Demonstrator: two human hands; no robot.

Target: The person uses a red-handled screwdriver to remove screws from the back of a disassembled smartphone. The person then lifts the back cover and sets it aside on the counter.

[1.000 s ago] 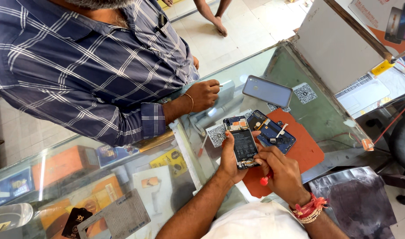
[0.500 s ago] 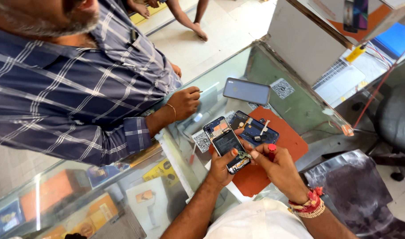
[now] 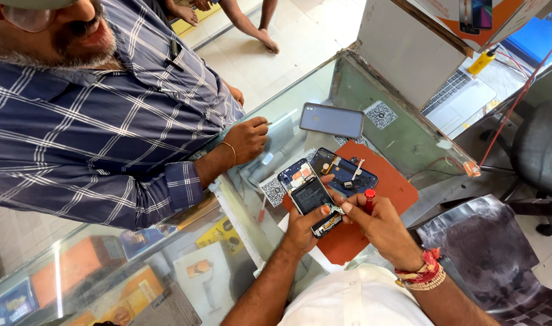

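Now opened phone (image 3: 310, 196) sits lower, both hands holding.

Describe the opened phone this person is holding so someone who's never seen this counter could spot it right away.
Start at the glass counter and find the red-orange mat near its edge. Above the mat's near corner, the left hand grips an opened phone with its dark battery and blue frame showing. Unlike the closed blue phone and the open back panel on the counter, it is the only one held in a hand.

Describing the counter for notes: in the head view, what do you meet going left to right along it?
Other person's hand → opened phone in left hand → right hand with red-handled tool → orange mat → laptop.
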